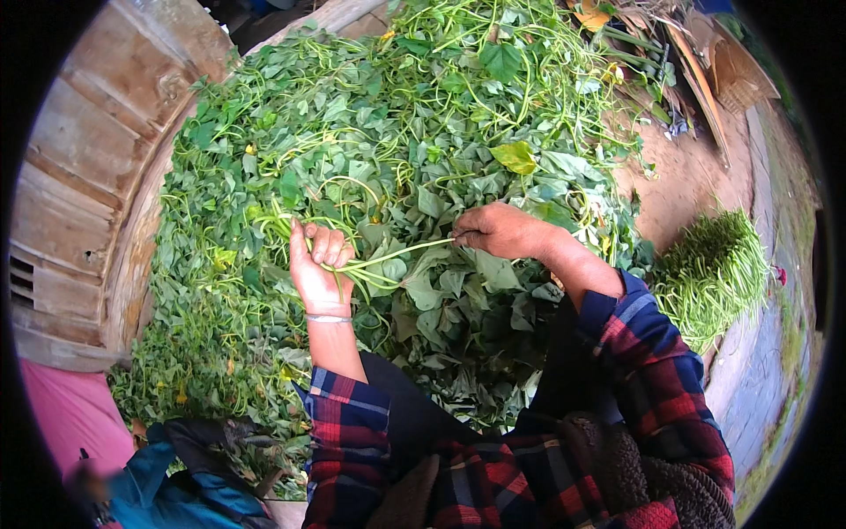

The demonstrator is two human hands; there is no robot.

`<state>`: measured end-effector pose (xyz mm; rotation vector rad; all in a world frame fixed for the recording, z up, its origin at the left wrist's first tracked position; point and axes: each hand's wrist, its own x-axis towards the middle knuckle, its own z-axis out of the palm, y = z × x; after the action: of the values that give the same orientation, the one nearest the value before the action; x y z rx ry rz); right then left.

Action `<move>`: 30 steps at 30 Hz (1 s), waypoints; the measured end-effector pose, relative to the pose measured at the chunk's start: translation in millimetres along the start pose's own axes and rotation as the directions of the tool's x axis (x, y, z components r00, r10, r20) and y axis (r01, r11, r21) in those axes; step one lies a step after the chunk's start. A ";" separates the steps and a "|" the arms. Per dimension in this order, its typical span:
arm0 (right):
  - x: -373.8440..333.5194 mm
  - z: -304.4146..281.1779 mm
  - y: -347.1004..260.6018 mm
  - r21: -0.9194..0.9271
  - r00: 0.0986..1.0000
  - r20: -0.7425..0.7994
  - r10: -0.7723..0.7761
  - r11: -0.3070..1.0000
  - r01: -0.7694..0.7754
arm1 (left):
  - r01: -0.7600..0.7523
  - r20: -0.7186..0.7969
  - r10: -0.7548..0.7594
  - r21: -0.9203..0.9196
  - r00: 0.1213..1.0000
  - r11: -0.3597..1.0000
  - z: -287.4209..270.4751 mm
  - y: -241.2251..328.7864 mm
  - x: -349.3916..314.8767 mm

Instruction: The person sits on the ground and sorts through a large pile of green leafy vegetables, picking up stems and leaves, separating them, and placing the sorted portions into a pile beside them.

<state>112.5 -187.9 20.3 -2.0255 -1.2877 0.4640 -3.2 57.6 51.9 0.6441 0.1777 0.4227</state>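
A small bunch of thin green leaf stalks (374, 273) is held in my left hand (319, 260), the fingers wrapped round it. One long stalk (412, 249) stretches from the bunch to my right hand (500, 230), whose thumb and fingertips pinch its end. Under and around both hands lies a big heap of picked green vines and leaves (352, 141). Larger, paler leaves (476, 313) are piled between my knees, below the right hand. A yellowish leaf (514, 157) lies on the heap beyond that hand.
To the right stands a thick stack of trimmed green stalks (712, 282). Dry husks and stems (687, 79) lie at the far right. A wooden plank wall (92, 176) borders the heap on the left. Pink cloth (75, 410) and teal cloth (159, 485) show at lower left.
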 end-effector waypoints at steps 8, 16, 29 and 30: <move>11.8 5.6 -1.5 -0.075 0.951 -0.226 0.210 0.970 -0.232 | -0.023 0.014 0.023 0.010 1.000 1.000 8.9 -3.8 -6.2; 21.8 3.5 8.6 0.358 0.796 -0.334 0.504 0.849 -0.388 | -0.033 0.014 0.032 0.083 0.999 0.996 22.5 -19.2 -10.3; 11.8 12.3 2.9 -0.184 0.799 -0.601 -0.017 0.976 -0.117 | -0.052 0.104 0.083 -0.266 0.991 0.962 -11.2 1.2 -5.4; 16.2 21.4 -7.1 -0.211 0.822 -0.557 -0.119 0.978 -0.002 | -0.035 0.099 0.064 -0.272 0.993 0.962 -10.9 0.1 -5.9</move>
<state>101.9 -163.9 11.3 -2.0550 -1.0402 -0.3102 -11.7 61.1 43.6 0.4021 0.0006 0.4504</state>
